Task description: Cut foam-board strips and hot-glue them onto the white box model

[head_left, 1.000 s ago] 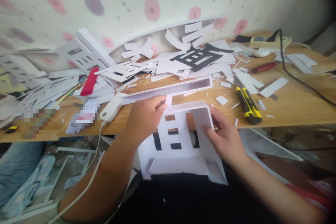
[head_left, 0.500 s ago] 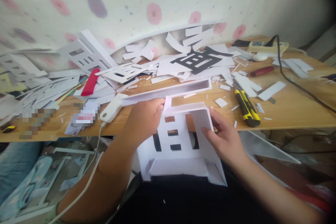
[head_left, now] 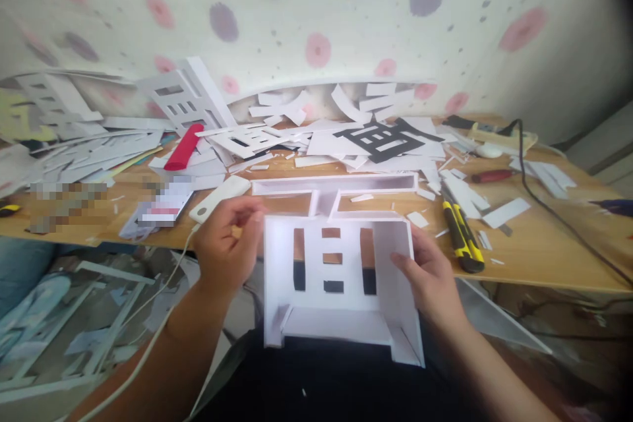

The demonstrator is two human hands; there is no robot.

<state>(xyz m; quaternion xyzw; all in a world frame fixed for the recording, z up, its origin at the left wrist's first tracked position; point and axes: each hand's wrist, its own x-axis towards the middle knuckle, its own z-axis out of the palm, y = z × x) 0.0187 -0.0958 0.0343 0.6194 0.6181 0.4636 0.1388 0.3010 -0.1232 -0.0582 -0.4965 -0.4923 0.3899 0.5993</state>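
Right grip [head_left: 435,271] pinches the frame [head_left: 351,270], left grip [head_left: 228,245] curls by its opposite edge, hold unclear, and between them the walls [head_left: 390,237] look joined, anything left undone unshown

The light-brown wooden counter [head_left: 519,257] is littered with flat white scraps [head_left: 507,212]; a yellow-and-black two-handled tool [head_left: 457,244], a slim red handle [head_left: 492,176] and a white oblong corded device [head_left: 220,196] are also borne.

Forearms [head_left: 494,369] slanting inward, both hands [head_left: 227,247] stand apart, half curled.
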